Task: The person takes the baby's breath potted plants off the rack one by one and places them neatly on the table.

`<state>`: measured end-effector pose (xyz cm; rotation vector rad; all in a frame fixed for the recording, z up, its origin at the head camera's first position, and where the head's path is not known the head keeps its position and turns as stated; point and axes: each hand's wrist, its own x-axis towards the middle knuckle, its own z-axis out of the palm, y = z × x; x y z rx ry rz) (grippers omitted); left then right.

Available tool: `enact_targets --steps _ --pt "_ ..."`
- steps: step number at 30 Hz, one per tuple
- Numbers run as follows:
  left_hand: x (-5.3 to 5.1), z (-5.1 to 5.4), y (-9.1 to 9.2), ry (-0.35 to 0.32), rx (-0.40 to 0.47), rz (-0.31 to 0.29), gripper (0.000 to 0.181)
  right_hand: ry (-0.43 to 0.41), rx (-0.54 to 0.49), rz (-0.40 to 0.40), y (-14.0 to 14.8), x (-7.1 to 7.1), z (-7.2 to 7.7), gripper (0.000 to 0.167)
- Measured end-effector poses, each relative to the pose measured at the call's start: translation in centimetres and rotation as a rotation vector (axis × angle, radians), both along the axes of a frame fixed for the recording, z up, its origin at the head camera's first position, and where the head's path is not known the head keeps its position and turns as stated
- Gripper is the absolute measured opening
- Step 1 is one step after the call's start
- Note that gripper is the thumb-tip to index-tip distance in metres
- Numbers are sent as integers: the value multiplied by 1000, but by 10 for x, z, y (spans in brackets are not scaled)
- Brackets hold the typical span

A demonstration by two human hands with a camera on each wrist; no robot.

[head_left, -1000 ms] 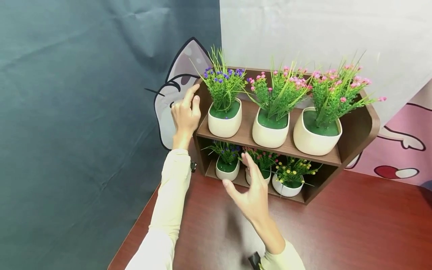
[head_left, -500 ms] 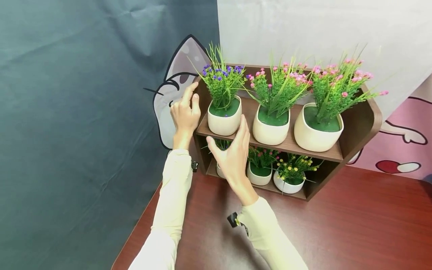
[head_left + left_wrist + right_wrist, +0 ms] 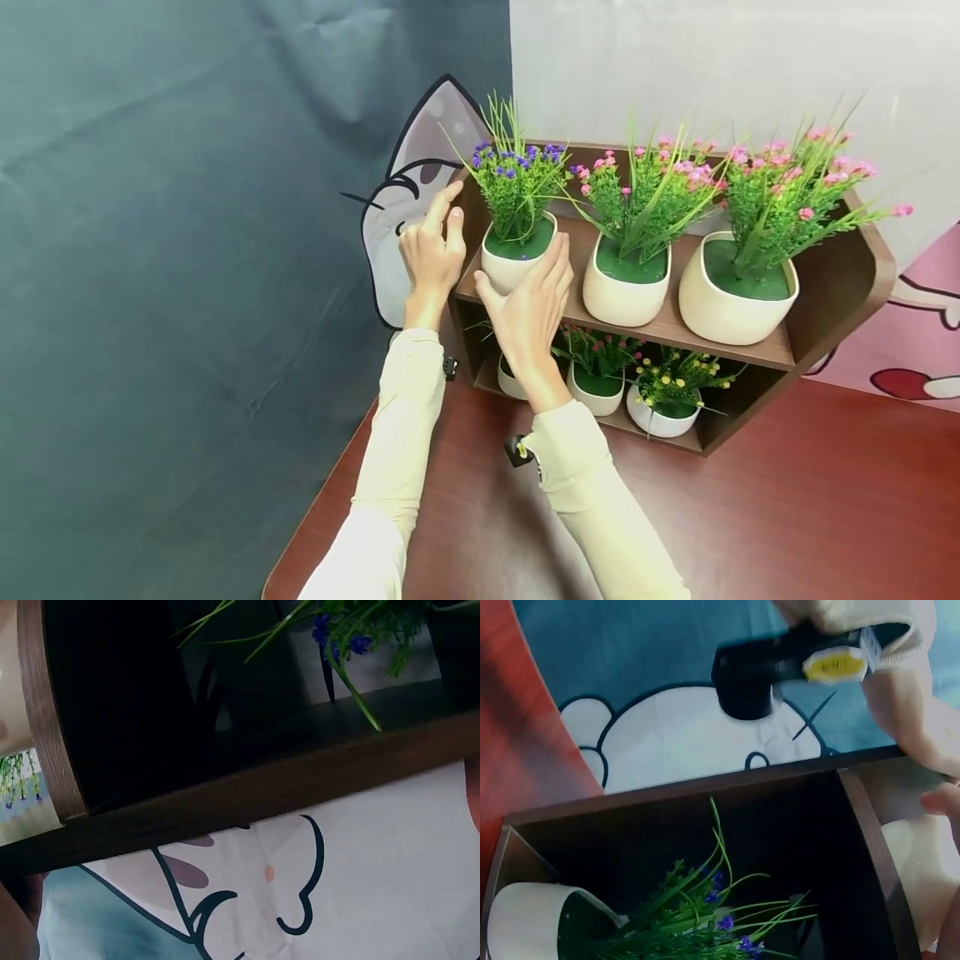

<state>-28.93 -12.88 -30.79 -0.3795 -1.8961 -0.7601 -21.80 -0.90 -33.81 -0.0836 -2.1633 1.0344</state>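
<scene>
My right hand (image 3: 531,308) is at the front of the upper-left flowerpot, a cream pot (image 3: 504,275) with artificial grass and purple flowers. Its thumb lies at the pot's front left and its fingers run along the right side. In the right wrist view, this thumb and the fingers (image 3: 954,900) are about the cream pot (image 3: 919,870) at the right edge. My left hand (image 3: 432,254) rests along the left side panel of the brown two-tier shelf (image 3: 577,315), index finger and thumb extended. Only a sliver of the left hand (image 3: 13,922) shows in the left wrist view.
Two pots with pink flowers (image 3: 626,292) (image 3: 738,308) share the upper tier. Below stand a partly hidden pot (image 3: 512,383), a red-flowered pot (image 3: 597,392) and a yellow-flowered pot (image 3: 663,417). The reddish table (image 3: 810,492) meets patterned backdrops behind and left.
My right hand has moved up and left from the lower tier to the purple-flowered pot, its fingers coming round it. My left hand has stayed at the side panel. The head view has shifted slightly.
</scene>
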Motion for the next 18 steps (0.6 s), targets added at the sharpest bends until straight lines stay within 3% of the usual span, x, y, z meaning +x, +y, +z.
enact_targets --steps 4,8,13,18 --pt "1 -1 1 -3 6 4 33 7 18 -20 2 -1 0 98" --pt "2 -1 3 3 13 15 32 37 -3 11 8 5 -1 95" --pt "1 -2 4 2 14 39 32 73 -23 68 15 20 -1 93" --pt "-1 -3 4 39 23 83 31 165 -41 140 17 42 -1 92"
